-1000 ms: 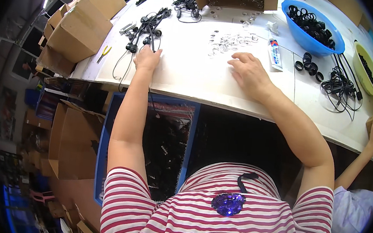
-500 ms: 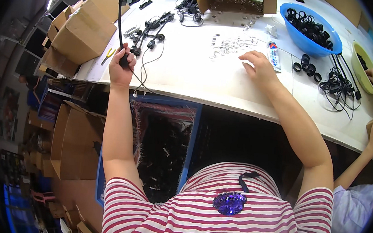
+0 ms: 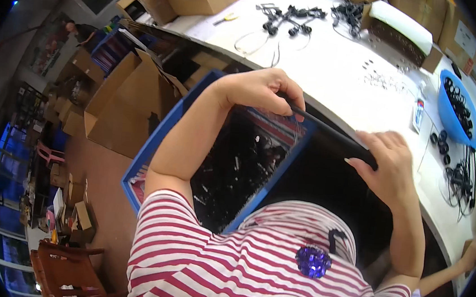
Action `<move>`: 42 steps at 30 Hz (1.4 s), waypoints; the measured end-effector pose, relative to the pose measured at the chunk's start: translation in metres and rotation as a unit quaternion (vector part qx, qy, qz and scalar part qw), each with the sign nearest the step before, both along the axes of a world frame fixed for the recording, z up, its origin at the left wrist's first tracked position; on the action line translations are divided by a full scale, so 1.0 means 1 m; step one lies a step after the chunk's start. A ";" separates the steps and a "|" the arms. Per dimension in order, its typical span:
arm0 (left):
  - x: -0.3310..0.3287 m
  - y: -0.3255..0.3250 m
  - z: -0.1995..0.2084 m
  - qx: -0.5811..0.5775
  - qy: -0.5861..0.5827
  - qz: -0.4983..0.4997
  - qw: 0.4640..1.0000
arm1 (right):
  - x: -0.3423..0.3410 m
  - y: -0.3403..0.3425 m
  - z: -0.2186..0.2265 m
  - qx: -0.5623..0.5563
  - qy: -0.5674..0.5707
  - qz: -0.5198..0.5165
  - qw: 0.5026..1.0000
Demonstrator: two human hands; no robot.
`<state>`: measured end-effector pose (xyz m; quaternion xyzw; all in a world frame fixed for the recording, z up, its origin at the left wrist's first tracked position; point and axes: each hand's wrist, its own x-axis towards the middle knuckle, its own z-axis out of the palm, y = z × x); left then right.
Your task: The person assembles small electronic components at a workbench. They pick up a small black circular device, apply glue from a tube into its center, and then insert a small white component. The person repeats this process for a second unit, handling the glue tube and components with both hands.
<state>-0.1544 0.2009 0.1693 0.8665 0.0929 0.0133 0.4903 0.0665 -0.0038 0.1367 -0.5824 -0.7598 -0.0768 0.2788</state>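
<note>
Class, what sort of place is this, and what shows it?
Probably an assembly workshop: a long white worktable carries a tangle of black cables and an oval blue plastic basin of black ring-shaped parts; a large open brown cardboard box stands nearby.

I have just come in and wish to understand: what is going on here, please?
A person in a striped shirt holds a long black piece in the left hand; the right hand is at its other end, its grip unclear. The piece is in front of the table's edge, with a blue crate below. On the table are black cables, small clear pieces and a blue bowl of black rings. Another person's hand shows at the right.
</note>
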 end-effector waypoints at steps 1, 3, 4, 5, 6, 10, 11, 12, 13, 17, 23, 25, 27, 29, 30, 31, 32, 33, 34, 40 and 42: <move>0.004 -0.005 0.001 0.031 0.005 -0.022 0.999 | -0.001 -0.001 -0.019 -0.033 0.042 0.008 0.999; 0.014 -0.019 -0.004 0.099 -0.035 -0.042 0.994 | -0.001 -0.013 -0.053 -0.067 0.116 -0.003 0.991; 0.014 -0.024 -0.017 0.193 -0.145 0.051 0.969 | -0.005 -0.015 -0.063 -0.059 0.145 -0.010 0.988; 0.019 -0.032 -0.021 0.272 -0.225 0.149 0.924 | -0.004 -0.018 -0.075 -0.063 0.198 -0.020 0.978; 0.023 -0.039 -0.024 0.272 -0.301 0.237 0.883 | -0.004 -0.024 -0.087 -0.063 0.253 -0.029 0.965; 0.024 -0.063 -0.092 -0.097 -0.308 0.311 0.894 | -0.010 -0.040 -0.124 -0.073 0.398 -0.071 0.912; 0.034 -0.075 -0.107 -0.178 -0.285 0.316 0.887 | -0.011 -0.042 -0.129 -0.076 0.419 -0.073 0.902; 0.045 -0.087 -0.114 -0.254 -0.268 0.306 0.877 | -0.013 -0.045 -0.135 -0.081 0.438 -0.076 0.892; 0.056 -0.094 -0.123 -0.333 -0.288 0.285 0.851 | -0.013 -0.048 -0.142 -0.075 0.443 -0.073 0.890; 0.086 -0.100 -0.137 -0.461 -0.305 0.196 0.810 | -0.005 -0.055 -0.155 -0.115 0.395 -0.087 0.908; 0.104 -0.106 -0.141 -0.433 -0.329 0.126 0.830 | 0.020 -0.051 -0.097 0.021 0.305 -0.061 0.950; 0.107 -0.111 -0.143 -0.417 -0.311 0.118 0.846 | 0.027 -0.042 -0.061 0.037 0.261 -0.043 0.964; 0.111 -0.119 -0.144 -0.403 -0.295 0.123 0.858 | 0.027 -0.031 -0.043 0.026 0.281 -0.015 0.959; 0.114 -0.128 -0.143 -0.376 -0.292 0.130 0.870 | 0.035 -0.023 -0.041 -0.014 0.266 -0.006 0.964; 0.115 -0.128 -0.142 -0.375 -0.283 0.129 0.874 | 0.038 -0.021 -0.040 -0.035 0.259 0.000 0.965; 0.116 -0.127 -0.141 -0.373 -0.273 0.128 0.877 | 0.040 -0.021 -0.037 -0.100 0.304 -0.001 0.947; 0.115 -0.127 -0.141 -0.371 -0.264 0.129 0.881 | 0.039 -0.022 -0.033 -0.109 0.273 -0.032 0.955; 0.116 -0.130 -0.138 -0.357 -0.259 0.139 0.887 | 0.036 -0.023 -0.028 -0.117 0.242 -0.064 0.961; 0.117 -0.130 -0.141 -0.378 -0.255 0.141 0.879 | 0.034 -0.022 -0.026 -0.125 0.210 -0.095 0.965; 0.120 -0.129 -0.150 -0.390 -0.280 0.153 0.864 | 0.029 -0.020 -0.054 -0.003 0.177 -0.130 0.975; 0.118 -0.129 -0.134 -0.352 -0.312 0.200 0.859 | 0.016 -0.040 -0.029 0.061 0.234 0.006 0.970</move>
